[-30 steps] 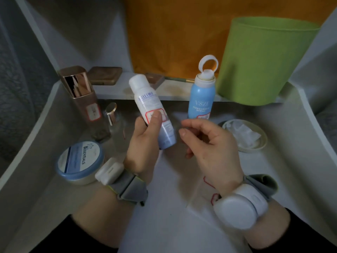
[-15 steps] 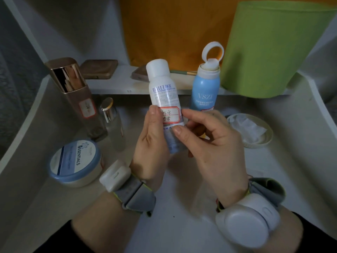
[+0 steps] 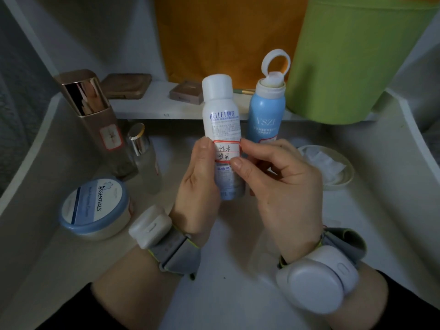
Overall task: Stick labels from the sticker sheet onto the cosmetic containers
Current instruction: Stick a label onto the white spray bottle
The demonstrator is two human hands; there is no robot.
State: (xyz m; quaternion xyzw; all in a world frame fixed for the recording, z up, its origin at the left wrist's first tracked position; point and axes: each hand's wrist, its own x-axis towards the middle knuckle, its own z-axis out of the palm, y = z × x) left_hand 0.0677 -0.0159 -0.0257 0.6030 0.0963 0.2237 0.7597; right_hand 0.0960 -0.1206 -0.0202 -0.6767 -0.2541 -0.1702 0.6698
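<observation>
My left hand (image 3: 197, 184) grips a white spray bottle (image 3: 220, 115) upright in the middle of the view. A red-bordered label (image 3: 226, 152) with handwriting sits on the bottle's front. My right hand (image 3: 278, 186) touches the label's right edge with thumb and forefinger. Behind stands a blue spray bottle (image 3: 265, 115) with its ring cap flipped open and a label low on its body. At left stand a gold-capped bottle (image 3: 100, 120) bearing a label, a small clear bottle (image 3: 145, 158) and a round cream jar (image 3: 95, 208). The sticker sheet is not visible.
A green bucket (image 3: 357, 58) stands at the back right on the white shelf (image 3: 154, 113), along with two brown compacts (image 3: 126, 85). A white dish (image 3: 333, 172) holding a cotton pad lies at the right. Raised white side walls enclose the surface.
The white bottle has been turned upright with its label facing me and raised. My right hand has moved in from beside it onto the label.
</observation>
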